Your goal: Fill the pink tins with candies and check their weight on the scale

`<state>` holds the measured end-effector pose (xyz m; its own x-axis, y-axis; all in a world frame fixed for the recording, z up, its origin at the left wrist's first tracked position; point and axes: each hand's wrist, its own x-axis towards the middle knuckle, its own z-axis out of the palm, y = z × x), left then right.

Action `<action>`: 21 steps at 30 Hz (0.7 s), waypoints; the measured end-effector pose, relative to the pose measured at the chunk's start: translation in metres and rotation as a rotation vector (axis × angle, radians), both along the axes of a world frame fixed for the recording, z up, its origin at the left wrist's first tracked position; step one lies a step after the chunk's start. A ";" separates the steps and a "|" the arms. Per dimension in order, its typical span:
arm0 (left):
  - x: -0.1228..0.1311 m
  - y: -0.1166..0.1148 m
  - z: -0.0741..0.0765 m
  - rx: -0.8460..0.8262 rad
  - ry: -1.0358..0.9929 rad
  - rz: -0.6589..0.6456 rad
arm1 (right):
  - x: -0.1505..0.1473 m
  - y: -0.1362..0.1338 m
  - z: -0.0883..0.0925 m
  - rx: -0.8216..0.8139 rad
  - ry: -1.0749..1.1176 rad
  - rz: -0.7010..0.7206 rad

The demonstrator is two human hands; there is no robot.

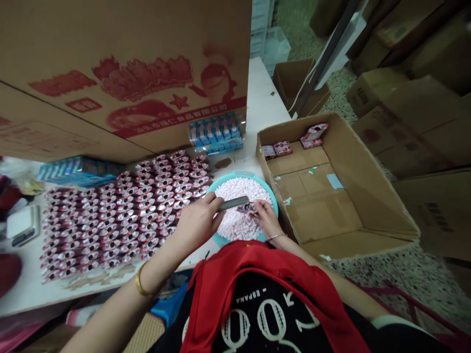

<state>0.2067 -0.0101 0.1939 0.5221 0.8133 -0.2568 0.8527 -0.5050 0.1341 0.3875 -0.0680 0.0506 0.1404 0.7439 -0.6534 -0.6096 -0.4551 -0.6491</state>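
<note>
My left hand [200, 219] is closed round one end of a narrow grey metal bar [235, 202], which could be a slim scoop. The bar's far end meets a small printed packet [246, 208] pinched in the fingers of my right hand [268, 219]. Both hands are over a turquoise basin [275, 208] filled with small pale pink, pellet-like pieces [235, 228]. To the left, many small pink-and-red printed containers [127, 215] stand upright in close rows, with dark holes in their tops.
An open cardboard box [353, 196] at right holds several red printed packs [282, 148]. Blue packs [217, 133] stand before a tall printed carton [147, 73]. At far left, a white scale-like device [22, 225] rests on the white table [25, 294]. More cartons [415, 117] line the floor.
</note>
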 end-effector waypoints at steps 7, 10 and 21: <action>0.002 0.025 -0.067 -0.086 -0.264 -0.108 | -0.017 0.017 0.011 0.141 0.009 0.095; 0.000 0.053 -0.085 -0.041 -0.320 -0.177 | -0.001 0.050 0.009 0.275 -0.154 0.158; -0.065 0.199 -0.197 0.053 0.018 0.218 | 0.142 0.244 -0.051 0.374 -1.665 0.920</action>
<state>0.1421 0.1891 -0.0032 0.3278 0.9192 -0.2184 0.9445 -0.3140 0.0964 0.5296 0.1758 -0.0008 -0.0985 0.9887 -0.1132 0.9319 0.0517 -0.3591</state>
